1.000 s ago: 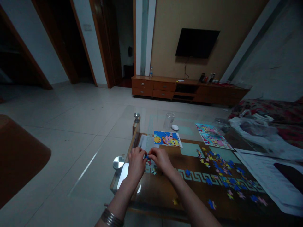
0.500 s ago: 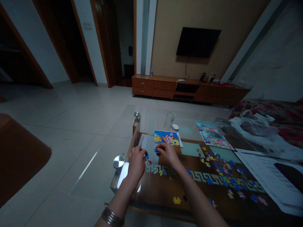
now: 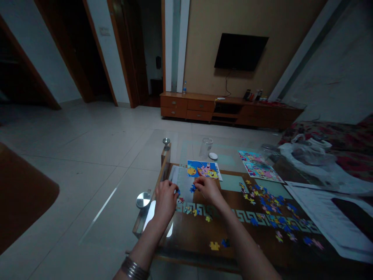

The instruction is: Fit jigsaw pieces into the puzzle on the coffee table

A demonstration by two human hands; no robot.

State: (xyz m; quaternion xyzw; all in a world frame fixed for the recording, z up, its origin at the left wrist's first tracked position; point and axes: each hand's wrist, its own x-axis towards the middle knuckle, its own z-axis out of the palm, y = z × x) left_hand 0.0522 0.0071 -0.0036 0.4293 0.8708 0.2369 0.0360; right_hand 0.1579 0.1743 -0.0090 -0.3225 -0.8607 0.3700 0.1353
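Observation:
My right hand [image 3: 207, 188] is closed in a pinch on a blue jigsaw puzzle piece [image 3: 192, 188], just above the glass table top. My left hand [image 3: 166, 196] is at the table's left end, fingers curled, with another blue puzzle piece [image 3: 178, 192] at its fingertips. The fingers partly hide that piece. Below and between the hands lie a reddish puzzle piece [image 3: 181, 200] and several yellowish pieces [image 3: 196, 212]. Just beyond the hands lies a cartoon picture sheet [image 3: 204, 170], blue with yellow and pink figures.
Several loose puzzle pieces [image 3: 269, 202] are spread on the right. Nearer me lie a yellow piece [image 3: 215, 245] and a blue one [image 3: 225, 243]. Farther back stand a clear jar [image 3: 206, 147] and its white lid [image 3: 213, 156]. Papers [image 3: 329, 229] and a plastic bag [image 3: 309, 159] are at right.
The view has shifted slightly. My right hand has moved a little to the right relative to the table, and the blue piece in it shows more brightly. My left hand stays nearly in place.

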